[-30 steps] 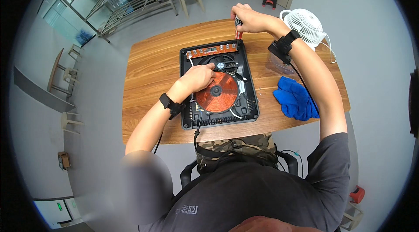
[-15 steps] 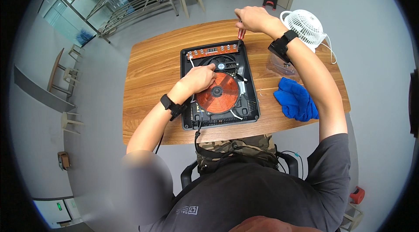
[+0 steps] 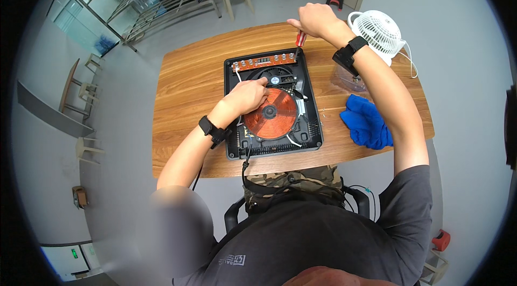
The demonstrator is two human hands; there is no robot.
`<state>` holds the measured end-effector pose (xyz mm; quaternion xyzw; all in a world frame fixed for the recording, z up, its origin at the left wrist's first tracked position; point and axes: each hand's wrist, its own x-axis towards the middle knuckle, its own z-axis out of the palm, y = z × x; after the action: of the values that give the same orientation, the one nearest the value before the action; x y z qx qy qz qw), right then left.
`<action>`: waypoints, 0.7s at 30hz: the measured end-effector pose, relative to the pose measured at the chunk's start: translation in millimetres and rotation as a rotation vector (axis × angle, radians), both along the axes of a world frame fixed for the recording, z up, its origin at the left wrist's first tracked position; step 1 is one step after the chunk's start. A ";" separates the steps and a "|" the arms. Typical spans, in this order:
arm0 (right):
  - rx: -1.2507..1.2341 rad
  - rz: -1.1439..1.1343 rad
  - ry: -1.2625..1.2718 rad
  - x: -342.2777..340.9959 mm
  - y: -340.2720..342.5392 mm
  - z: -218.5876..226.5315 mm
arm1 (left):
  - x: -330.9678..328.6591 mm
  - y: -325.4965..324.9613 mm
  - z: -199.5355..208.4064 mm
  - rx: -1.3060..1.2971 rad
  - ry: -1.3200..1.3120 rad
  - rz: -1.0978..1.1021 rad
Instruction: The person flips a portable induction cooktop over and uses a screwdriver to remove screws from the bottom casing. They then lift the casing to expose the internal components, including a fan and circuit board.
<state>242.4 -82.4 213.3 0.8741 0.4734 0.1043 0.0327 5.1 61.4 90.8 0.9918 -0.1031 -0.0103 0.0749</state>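
Note:
An opened induction cooker lies on the table, its black shell exposing a round copper coil, a black cooling fan and an orange circuit board along the far side. My right hand grips a screwdriver with a red handle. The screwdriver stands nearly upright, its shaft reaching down to the board's right end; the tip is too small to make out. My left hand rests at the coil's upper left edge, fingers loosely bent and one reaching to the fan. No held thing shows there.
Right of the cooker lie a crumpled blue cloth and a clear plastic container, partly behind my right wrist. A white fan stands at the table's far right. Tiny bits, perhaps screws, lie beside the cooker. A black cord hangs over the near edge.
My right hand has shifted slightly up and right over the screwdriver, and a digit now points out to the left. More of the red handle shows. My left hand stays on the coil.

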 end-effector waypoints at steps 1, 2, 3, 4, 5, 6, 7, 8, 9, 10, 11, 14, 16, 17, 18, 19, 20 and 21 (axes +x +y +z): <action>0.007 0.001 -0.047 -0.2 -2.1 0.0 | 0.0 -0.7 0.9 0.001 0.004 0.005; -0.005 0.018 -0.040 0.8 -3.3 -0.2 | 0.0 -1.0 1.2 -0.006 0.005 0.009; -0.017 0.034 -0.033 2.2 -4.2 -0.4 | -0.7 0.0 1.6 -0.014 0.005 0.013; -0.029 0.051 -0.026 4.0 -4.8 -0.9 | -1.6 1.0 2.0 -0.023 0.005 0.017; 0.014 0.098 0.014 8.6 -6.7 -4.3 | -2.0 1.0 2.7 -0.027 0.010 0.026; 0.057 0.145 0.053 14.4 -8.3 -9.2 | -1.3 1.3 1.8 -0.032 0.000 0.017; 0.100 0.193 0.093 19.5 -10.1 -13.3 | 0.0 1.7 0.9 -0.038 -0.009 0.009; 0.089 0.251 0.146 18.4 -11.2 -11.8 | 0.2 2.0 0.6 -0.042 -0.015 0.003; 0.078 0.308 0.199 17.8 -12.0 -8.7 | 0.2 1.6 3.6 -0.038 0.005 0.003; 0.068 0.366 0.252 16.8 -11.8 -7.5 | -1.0 1.4 3.3 -0.039 0.002 0.003; 0.111 0.418 0.299 16.2 -10.3 -9.3 | -0.4 1.1 3.5 -0.039 -0.003 -0.003; 0.144 0.501 0.312 11.0 -4.3 -12.7 | -0.9 2.6 1.5 -0.065 -0.022 -0.007; 0.212 0.436 0.326 0.9 3.9 -15.2 | -2.8 5.0 -1.6 -0.067 -0.034 -0.001; 0.210 0.358 0.370 -4.8 5.6 -11.0 | -2.7 4.6 -2.5 -0.073 -0.035 0.009; 0.208 0.280 0.413 -7.7 5.8 -8.8 | -3.1 4.0 -3.6 -0.079 -0.036 0.018; 0.287 0.335 0.353 1.1 8.3 -19.2 | -3.9 3.1 -4.2 -0.084 -0.036 0.029; 0.313 0.326 0.342 6.0 9.3 -23.2 | -4.5 0.8 -3.2 -0.085 -0.035 0.030; 0.339 0.316 0.332 11.1 10.1 -26.9 | -5.5 -2.8 -0.6 -0.086 -0.033 0.032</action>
<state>253.6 -72.3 186.4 0.7877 0.5784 0.0413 -0.2083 -0.4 58.6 90.1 0.9892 -0.0888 0.0115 0.1161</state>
